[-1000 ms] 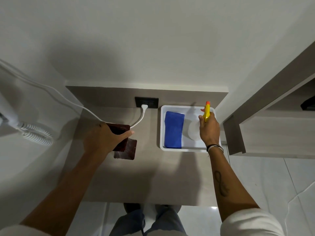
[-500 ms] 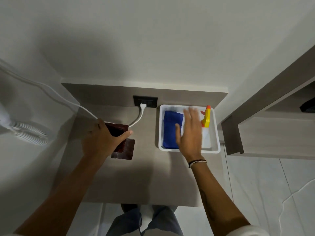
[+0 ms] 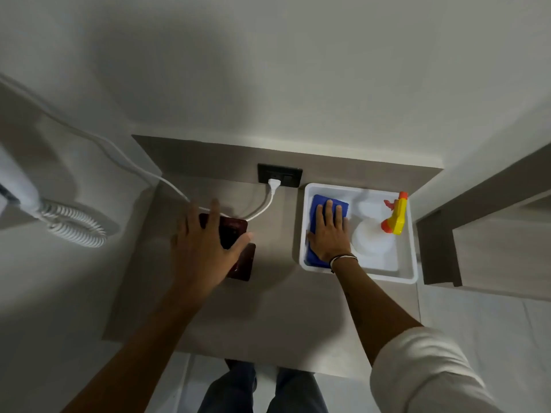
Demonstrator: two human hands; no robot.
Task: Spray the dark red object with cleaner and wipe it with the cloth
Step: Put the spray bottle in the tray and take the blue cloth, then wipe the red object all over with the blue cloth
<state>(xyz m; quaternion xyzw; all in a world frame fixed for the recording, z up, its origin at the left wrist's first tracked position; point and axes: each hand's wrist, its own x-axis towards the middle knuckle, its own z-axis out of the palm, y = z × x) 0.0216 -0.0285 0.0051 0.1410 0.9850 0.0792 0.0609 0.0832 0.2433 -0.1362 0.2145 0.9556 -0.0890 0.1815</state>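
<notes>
1. A grey wood-grain shelf (image 3: 268,308) juts from a pale wall (image 3: 268,70), with a raised back strip holding a black wall socket (image 3: 280,175).
2. The left hand (image 3: 202,251) lies palm-down with its fingers spread flat over the dark red object (image 3: 234,234); the fingers are splayed, not curled round it.
3. The dark red object sits under and just past the left fingertips; a second dark red piece shows below the left thumb.
4. A white cable (image 3: 268,204) runs from the socket toward the left fingertips.
5. The right hand (image 3: 329,234) rests flat on the blue cloth (image 3: 328,204), fingers extended and together; whether it grips the cloth cannot be told.
6. The cloth lies in the left part of a white tray (image 3: 413,272).
7. Beside the right little finger stands the white spray bottle (image 3: 372,242) with a yellow and orange trigger head (image 3: 395,214).
8. A coiled white cord (image 3: 74,225) hangs well left of the left hand.
9. Pale floor tiles (image 3: 492,317) show below.
</notes>
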